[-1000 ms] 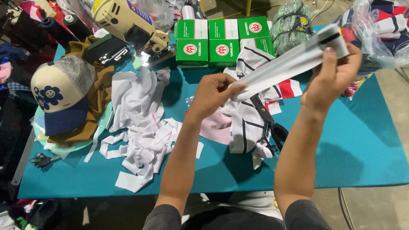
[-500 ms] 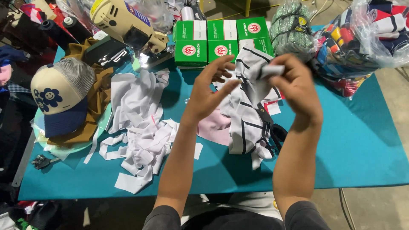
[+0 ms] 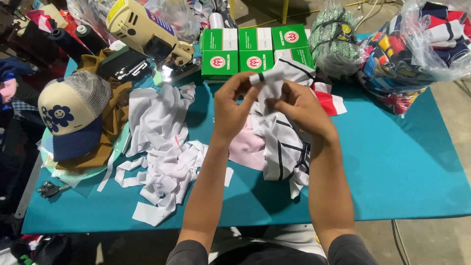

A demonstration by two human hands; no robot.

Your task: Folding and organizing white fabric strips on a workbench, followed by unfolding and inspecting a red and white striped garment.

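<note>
The left hand [image 3: 234, 105] and the right hand [image 3: 300, 107] are raised close together above the middle of the teal-covered table [image 3: 402, 167], both pinching one small folded piece of white fabric with a dark stripe [image 3: 267, 81] between thumb and fingertips. The left grips its left end and the right its lower right part, so the piece is off the table, nearer the far edge than the near one.

Directly under the hands lies a heap of white cloth pieces with thin black lines [image 3: 282, 147], with a pale pink piece [image 3: 248, 147] tucked against its left side. To the left of that, a loose pile of white fabric scraps and strips [image 3: 162, 147] runs from the middle toward the near edge.

Along the far edge stand three green and white cardboard boxes [image 3: 255, 49] in a row, with a cream-coloured electric cutting machine [image 3: 144, 32] to their left. A cream and navy mesh-backed cap with a blue flower patch [image 3: 71, 115] rests on brown cloth [image 3: 110, 118] at the left edge. At the far right corner sit a green netted bundle [image 3: 338, 41] and a clear plastic bag of striped red, white and navy fabric [image 3: 422, 44], side by side.
</note>
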